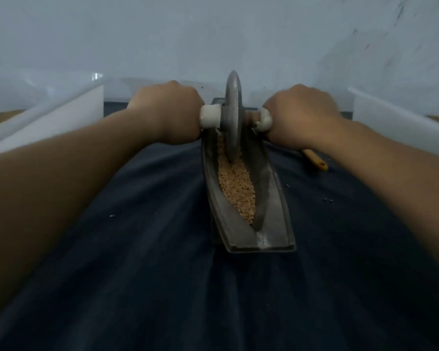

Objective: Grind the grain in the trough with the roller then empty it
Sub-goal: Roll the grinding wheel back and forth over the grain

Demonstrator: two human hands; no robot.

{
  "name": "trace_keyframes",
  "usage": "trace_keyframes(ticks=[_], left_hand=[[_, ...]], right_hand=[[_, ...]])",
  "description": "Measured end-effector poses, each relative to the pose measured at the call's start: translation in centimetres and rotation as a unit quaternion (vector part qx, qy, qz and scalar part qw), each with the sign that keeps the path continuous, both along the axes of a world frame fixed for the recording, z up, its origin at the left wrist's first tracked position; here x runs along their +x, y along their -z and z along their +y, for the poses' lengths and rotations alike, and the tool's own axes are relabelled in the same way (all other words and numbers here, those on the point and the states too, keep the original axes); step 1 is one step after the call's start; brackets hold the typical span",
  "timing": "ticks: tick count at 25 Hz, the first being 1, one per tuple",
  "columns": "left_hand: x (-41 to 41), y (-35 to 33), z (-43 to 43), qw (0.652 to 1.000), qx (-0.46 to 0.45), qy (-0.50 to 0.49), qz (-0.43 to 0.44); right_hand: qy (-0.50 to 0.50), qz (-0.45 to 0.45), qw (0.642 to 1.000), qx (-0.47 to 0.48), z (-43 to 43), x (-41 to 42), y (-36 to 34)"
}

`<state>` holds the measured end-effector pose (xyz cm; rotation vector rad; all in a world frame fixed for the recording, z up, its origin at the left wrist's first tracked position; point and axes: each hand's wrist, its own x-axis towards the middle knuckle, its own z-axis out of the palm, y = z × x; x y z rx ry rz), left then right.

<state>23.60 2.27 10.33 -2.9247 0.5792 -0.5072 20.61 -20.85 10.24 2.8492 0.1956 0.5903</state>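
We cannot see our fingertips, because they curl under the roller (232, 115) handle. The far end of the trough (271, 198) hides behind the roller at 12 o'clock. A yellow stick (316, 160) peeks out from under our right wrist at 3 o'clock. Our left hand (167, 111) and right hand (299, 115) each grip one handle end, with arms stretched out. The grain (236, 186) lies in the trough on the dark cloth (162, 249) — toward 6 o'clock from the roller.

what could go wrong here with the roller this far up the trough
The roller sits near the far end of the trough; pushing further could run it off. The grain is piled toward the near end, so a fast pull back may spill it onto the dark cloth.
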Motion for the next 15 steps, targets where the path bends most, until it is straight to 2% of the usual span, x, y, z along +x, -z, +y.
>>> trace_keyframes(ticks=[3, 7, 9, 12, 15], left_hand=[[0.0, 0.1, -0.4, 1.0, 0.002, -0.018, -0.016], [-5.3, 0.1, 0.4, 0.999, 0.031, 0.022, -0.022], [-7.8, 0.2, 1.6, 0.998, 0.039, 0.045, -0.037], [-9.0, 1.0, 2.3, 0.987, 0.04, 0.068, -0.137], [-6.2, 1.8, 1.4, 0.992, 0.035, 0.011, -0.124]], right_hand=[[0.008, 0.016, 1.0, 0.007, 0.2, 0.8, -0.3], [-0.042, 0.036, 0.998, 0.009, 0.0, -5.1, -0.1], [-0.061, 0.008, 0.998, 0.005, -0.7, -8.5, 0.1], [-0.075, -0.061, 0.995, -0.005, -1.3, -10.4, 0.7], [-0.035, -0.085, 0.995, -0.05, -0.5, -6.7, 1.4]])
